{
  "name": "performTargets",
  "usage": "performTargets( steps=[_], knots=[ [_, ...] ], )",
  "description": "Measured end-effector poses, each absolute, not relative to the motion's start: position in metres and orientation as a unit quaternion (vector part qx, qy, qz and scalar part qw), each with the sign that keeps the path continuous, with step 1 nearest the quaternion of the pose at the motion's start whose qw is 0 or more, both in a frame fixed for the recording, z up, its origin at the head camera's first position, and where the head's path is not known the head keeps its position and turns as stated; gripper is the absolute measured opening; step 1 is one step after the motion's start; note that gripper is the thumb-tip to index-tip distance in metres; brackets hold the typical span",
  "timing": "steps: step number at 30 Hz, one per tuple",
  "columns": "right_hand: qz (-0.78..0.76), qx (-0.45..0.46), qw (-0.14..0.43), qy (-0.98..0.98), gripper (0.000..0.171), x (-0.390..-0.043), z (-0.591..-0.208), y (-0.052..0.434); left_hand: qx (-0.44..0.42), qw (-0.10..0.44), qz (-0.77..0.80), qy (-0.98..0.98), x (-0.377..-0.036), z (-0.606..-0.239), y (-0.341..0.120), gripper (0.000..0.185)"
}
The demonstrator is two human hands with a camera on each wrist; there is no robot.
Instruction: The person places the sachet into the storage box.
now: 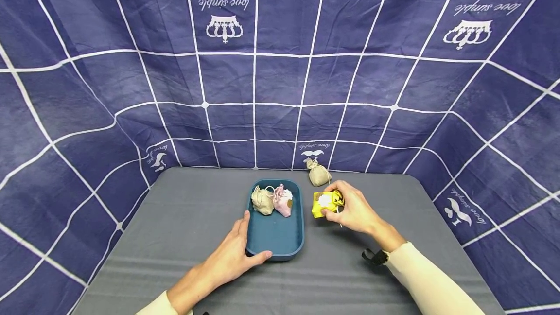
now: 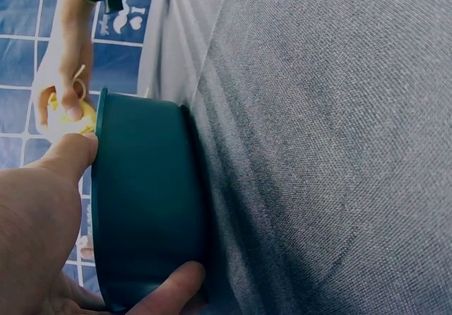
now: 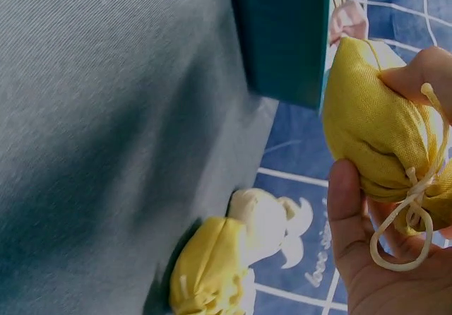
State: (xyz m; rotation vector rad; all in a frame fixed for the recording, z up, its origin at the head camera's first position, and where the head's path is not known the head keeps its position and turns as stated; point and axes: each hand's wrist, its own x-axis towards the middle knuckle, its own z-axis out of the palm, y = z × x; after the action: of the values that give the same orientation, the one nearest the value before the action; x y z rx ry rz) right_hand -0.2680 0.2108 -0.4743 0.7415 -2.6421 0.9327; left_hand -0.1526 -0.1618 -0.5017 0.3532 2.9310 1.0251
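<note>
My left hand (image 1: 229,252) holds the near left corner of a blue tray (image 1: 275,242), thumb at the front rim and fingers along the left side. In the tray's far half lie a beige drawstring pouch (image 1: 262,201) and a pink one (image 1: 283,201). To the right of the tray, my right hand (image 1: 354,210) pinches a yellow drawstring pouch (image 1: 323,204) between thumb and fingers, raised above the table. The right wrist view shows its tied cord and a second yellow pouch (image 3: 208,269) lying on the table, mostly hidden by the hand in the head view.
Another beige pouch (image 1: 319,175) lies near the back edge of the grey table (image 1: 192,208), beyond my right hand. A blue gridded cloth (image 1: 280,81) hangs behind the table and along both sides.
</note>
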Motion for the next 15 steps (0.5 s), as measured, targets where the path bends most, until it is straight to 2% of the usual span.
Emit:
performTargets(
  steps=[15],
  knots=[
    [0.310,0.305,0.121,-0.892,0.052,-0.264,-0.457,0.176,0.119,-0.010,0.325,0.938,-0.152,-0.503,-0.163,0.132]
  ],
)
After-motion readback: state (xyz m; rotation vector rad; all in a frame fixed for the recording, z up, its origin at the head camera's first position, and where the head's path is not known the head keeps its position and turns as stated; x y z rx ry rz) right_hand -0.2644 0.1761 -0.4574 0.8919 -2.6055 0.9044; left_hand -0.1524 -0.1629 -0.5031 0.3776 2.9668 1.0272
